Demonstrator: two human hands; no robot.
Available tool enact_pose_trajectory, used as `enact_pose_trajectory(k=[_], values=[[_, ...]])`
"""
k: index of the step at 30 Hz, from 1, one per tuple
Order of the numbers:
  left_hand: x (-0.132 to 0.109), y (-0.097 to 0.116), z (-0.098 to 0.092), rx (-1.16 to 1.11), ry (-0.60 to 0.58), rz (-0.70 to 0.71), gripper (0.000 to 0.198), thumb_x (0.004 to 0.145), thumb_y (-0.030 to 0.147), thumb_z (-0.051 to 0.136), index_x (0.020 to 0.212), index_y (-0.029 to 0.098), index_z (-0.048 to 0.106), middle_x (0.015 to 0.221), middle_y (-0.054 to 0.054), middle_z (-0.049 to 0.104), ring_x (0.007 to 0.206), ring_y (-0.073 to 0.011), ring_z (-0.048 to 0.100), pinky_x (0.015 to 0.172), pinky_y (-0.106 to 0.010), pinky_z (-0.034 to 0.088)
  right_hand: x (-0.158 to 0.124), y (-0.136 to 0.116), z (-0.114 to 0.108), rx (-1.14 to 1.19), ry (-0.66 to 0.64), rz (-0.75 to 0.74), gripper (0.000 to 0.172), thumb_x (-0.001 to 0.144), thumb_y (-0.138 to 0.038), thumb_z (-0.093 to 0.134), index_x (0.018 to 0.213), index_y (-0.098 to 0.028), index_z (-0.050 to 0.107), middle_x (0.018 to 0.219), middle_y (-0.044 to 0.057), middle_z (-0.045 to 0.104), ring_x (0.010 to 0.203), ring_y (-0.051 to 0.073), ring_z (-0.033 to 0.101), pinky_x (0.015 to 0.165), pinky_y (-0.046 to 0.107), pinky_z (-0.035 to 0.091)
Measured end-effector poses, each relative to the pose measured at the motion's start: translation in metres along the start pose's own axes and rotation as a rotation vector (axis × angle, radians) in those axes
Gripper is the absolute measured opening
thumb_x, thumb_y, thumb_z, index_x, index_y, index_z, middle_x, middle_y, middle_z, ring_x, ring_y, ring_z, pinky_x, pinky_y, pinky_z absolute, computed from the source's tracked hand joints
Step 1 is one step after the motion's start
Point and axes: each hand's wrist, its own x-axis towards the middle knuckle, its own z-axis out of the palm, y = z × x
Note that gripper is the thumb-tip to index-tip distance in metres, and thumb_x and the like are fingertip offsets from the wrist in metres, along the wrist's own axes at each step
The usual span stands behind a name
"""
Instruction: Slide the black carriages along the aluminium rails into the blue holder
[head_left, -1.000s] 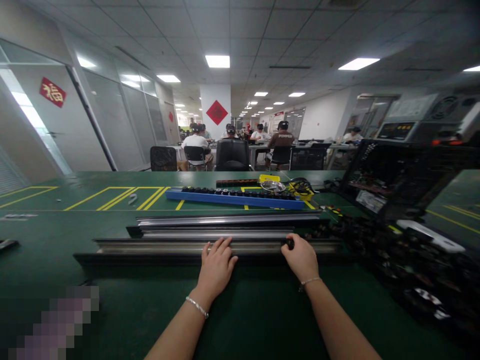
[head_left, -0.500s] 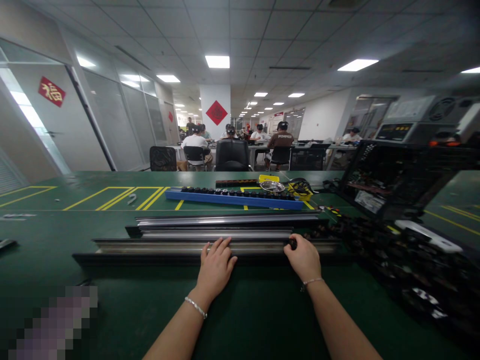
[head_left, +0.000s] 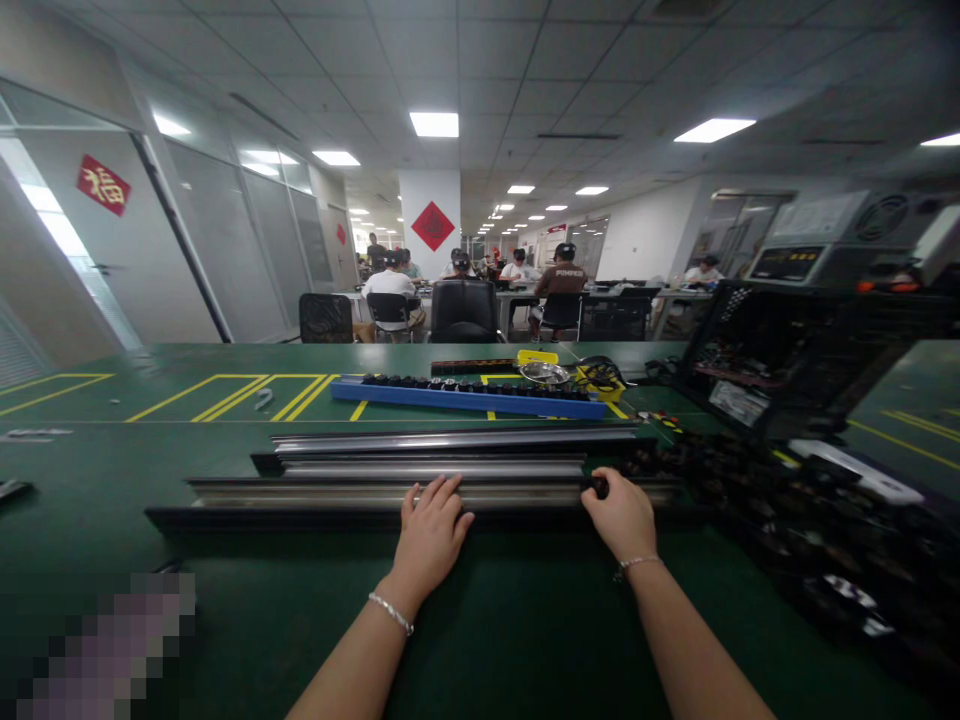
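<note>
Across the green table in front of me lies a long metal rail (head_left: 300, 494) with dark raised edges. My left hand (head_left: 433, 525) rests on its middle, fingers stretched out and lying over the channel. Farther right along the same rail, my right hand (head_left: 622, 510) is closed around a small black part (head_left: 599, 486), mostly hidden by the fingers, so its kind does not show. Behind this rail lie two more, a middle rail (head_left: 427, 467) and a far rail (head_left: 450, 440), all roughly parallel.
A blue rail (head_left: 465, 398) carrying a row of black pieces lies farther back, near a metal dish (head_left: 544, 373) and a yellow tray (head_left: 538, 356). A heap of black parts (head_left: 780, 540) and an open computer case (head_left: 765, 360) occupy the right. People sit at distant tables.
My right hand has slid a little to the right along the rail with the small black part. The left hand has stayed in place.
</note>
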Motion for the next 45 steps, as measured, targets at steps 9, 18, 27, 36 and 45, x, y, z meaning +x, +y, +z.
enact_pose_trajectory(k=[9,18,27,36,45], values=[[-0.001,-0.001,0.002,-0.001,0.003,0.001,0.018,0.087,0.034,0.043,0.083,0.027,0.058,0.131,0.003,0.052,0.123,-0.0224,0.043,0.103,-0.051,0.025,0.002,0.006,-0.004,-0.014,-0.016,0.035,0.029,0.072,-0.028,0.044,0.094,-0.019,0.06,0.093,0.006,0.065,0.09,0.022,0.057,0.085,0.035,0.037],[-0.001,-0.001,0.001,-0.003,0.015,0.006,0.019,0.087,0.034,0.043,0.084,0.026,0.06,0.13,0.0,0.053,0.123,-0.0227,0.044,0.104,-0.051,0.024,0.005,0.012,-0.004,-0.021,-0.023,0.056,0.031,0.071,-0.028,0.044,0.096,-0.018,0.059,0.095,0.007,0.065,0.09,0.022,0.057,0.085,0.034,0.037],[-0.001,-0.001,0.002,0.008,0.026,0.013,0.018,0.087,0.033,0.043,0.084,0.027,0.059,0.13,0.0,0.053,0.122,-0.0216,0.045,0.104,-0.049,0.024,0.007,0.021,-0.007,-0.046,0.005,0.074,0.032,0.07,-0.027,0.045,0.097,-0.018,0.061,0.092,0.007,0.066,0.09,0.023,0.057,0.084,0.034,0.038],[-0.001,-0.001,0.001,0.006,0.012,0.005,0.019,0.088,0.034,0.042,0.084,0.027,0.059,0.13,0.001,0.053,0.122,-0.0217,0.044,0.104,-0.049,0.024,0.01,0.027,-0.011,-0.061,0.007,0.11,0.033,0.071,-0.029,0.045,0.097,-0.019,0.062,0.093,0.007,0.066,0.09,0.023,0.058,0.083,0.035,0.038],[-0.001,-0.002,0.002,0.007,0.025,0.014,0.02,0.088,0.034,0.042,0.084,0.027,0.06,0.129,0.0,0.054,0.122,-0.022,0.045,0.104,-0.049,0.024,0.011,0.036,-0.016,-0.082,0.046,0.143,0.035,0.07,-0.029,0.044,0.098,-0.019,0.063,0.091,0.008,0.066,0.088,0.023,0.057,0.082,0.035,0.038]])
